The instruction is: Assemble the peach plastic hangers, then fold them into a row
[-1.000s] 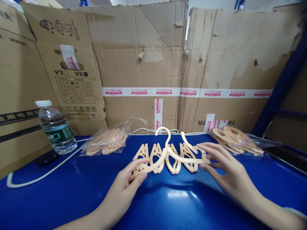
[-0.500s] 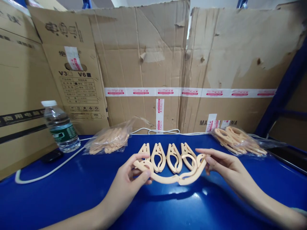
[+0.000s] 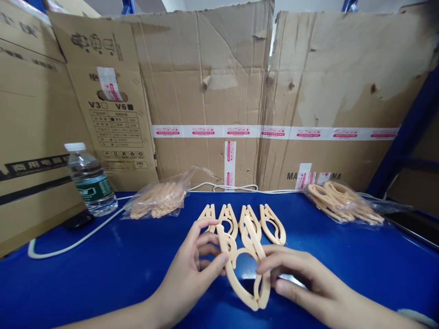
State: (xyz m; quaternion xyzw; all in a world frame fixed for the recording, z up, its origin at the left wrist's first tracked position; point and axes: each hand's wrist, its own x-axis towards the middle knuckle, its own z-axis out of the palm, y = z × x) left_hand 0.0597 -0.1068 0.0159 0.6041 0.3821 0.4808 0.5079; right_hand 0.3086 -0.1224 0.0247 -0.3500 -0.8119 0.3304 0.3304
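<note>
A beige plastic folding clothes hanger (image 3: 236,283) is held up above the blue table, its two arms swung up into a narrow V with the hinge at the bottom. My left hand (image 3: 200,260) pinches the left arm between thumb and fingers. On the other side my right hand (image 3: 302,278) has its fingers on the right arm, index fingertip in front, thumb apart from it. Just behind, several folded hangers (image 3: 273,224) lie in a row; the held one partly covers the middle ones, and my left fingers overlap the leftmost.
Clear bags of beige hangers lie at the back left (image 3: 159,198) and back right (image 3: 343,201). A water bottle (image 3: 92,183) stands left beside a black object (image 3: 78,220). A white cable (image 3: 68,250) crosses the blue table (image 3: 120,274). Cardboard sheets (image 3: 206,100) wall the back.
The hanger's arms have swung from widely spread to a narrow V, and it has dropped lower. My right hand has moved left and down, closer to my left hand.
</note>
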